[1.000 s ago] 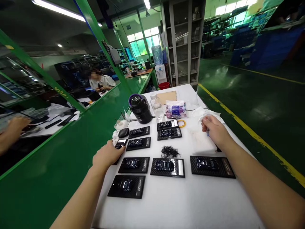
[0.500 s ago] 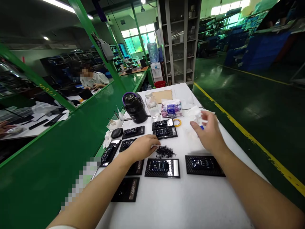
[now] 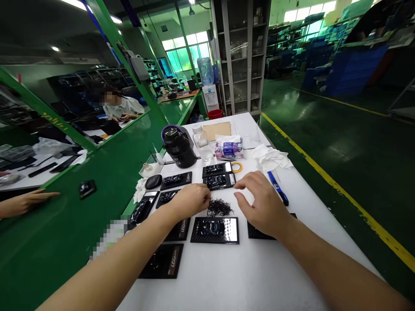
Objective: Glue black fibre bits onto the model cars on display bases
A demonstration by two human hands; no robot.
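Observation:
My left hand [image 3: 193, 199] is closed, fingertips pinched together at the left edge of a pile of thin black strips [image 3: 220, 207]. What is in the pinch, if anything, is hidden. To the right of that pile hovers my right hand [image 3: 259, 201], its thumb and forefinger apart and nothing visible between them. Below the pile lies a dark model car [image 3: 210, 227] on a black base with a shiny silver end. Another black base [image 3: 259, 232] is partly covered by my right hand. Beyond the pile, two more model cars [image 3: 215, 181] on bases lie together.
A blue utility knife [image 3: 278, 188] and crumpled white tissue [image 3: 270, 157] lie at right. A black jug [image 3: 178, 147], clear bottle [image 3: 202, 144], tissue pack [image 3: 228, 147] and yellow tape roll [image 3: 237, 167] stand farther back. At left, a co-worker's hand [image 3: 29, 204] reaches near a small dark object [image 3: 87, 189].
My right hand has come left and nearer from the white tissue to beside the strips, uncovering the utility knife. My left hand stays by the pile. A co-worker's hand and a small dark object appear at left.

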